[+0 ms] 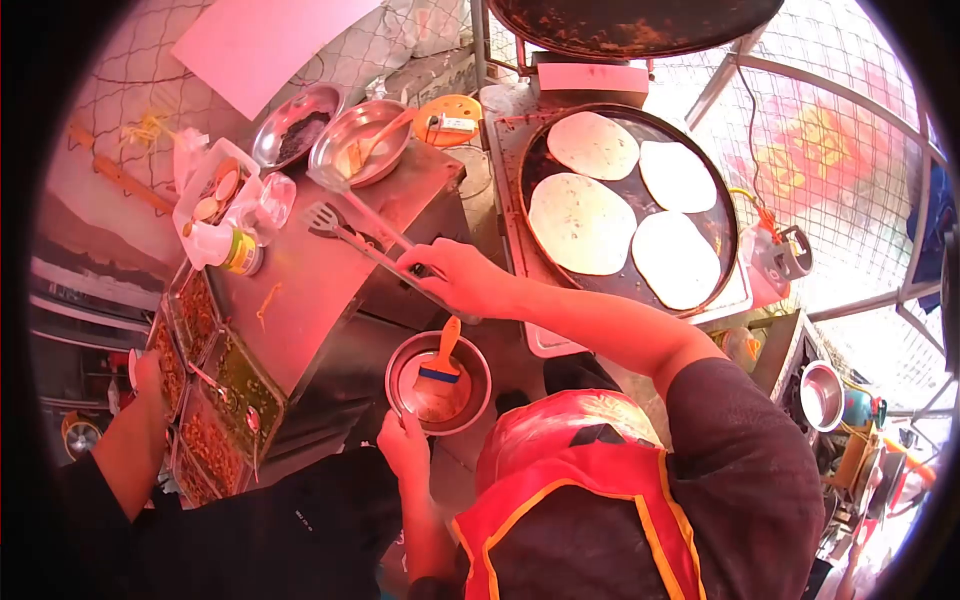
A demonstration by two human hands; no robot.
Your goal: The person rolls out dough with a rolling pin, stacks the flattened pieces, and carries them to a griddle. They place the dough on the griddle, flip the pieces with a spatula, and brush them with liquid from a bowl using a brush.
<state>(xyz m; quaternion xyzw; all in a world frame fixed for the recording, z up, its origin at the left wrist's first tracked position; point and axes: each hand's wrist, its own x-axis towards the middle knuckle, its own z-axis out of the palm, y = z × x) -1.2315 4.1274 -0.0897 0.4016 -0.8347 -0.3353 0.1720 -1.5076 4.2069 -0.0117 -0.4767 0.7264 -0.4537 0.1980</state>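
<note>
My left hand (404,445) is closed on the rim of a small metal bowl (481,400). A brush (447,350) with an orange handle and blue band rests in that bowl over a little reddish liquid. My right hand (452,276) reaches across to the left, closed around long metal tongs (375,256). One tong blade is slotted; the other looks flat. The blades hang apart above the edge of a metal counter (310,330), with nothing visible between them. Right of my right hand, several pale flatbreads (582,225) lie on a round black griddle (640,190).
A raised griddle lid (620,25) stands behind. The counter holds metal bowls (362,180), a plastic bag (215,195), a bottle (240,252) and an orange strainer (447,108). Another person's hand (147,375) is by the food trays (215,400). A pot (822,395) sits right.
</note>
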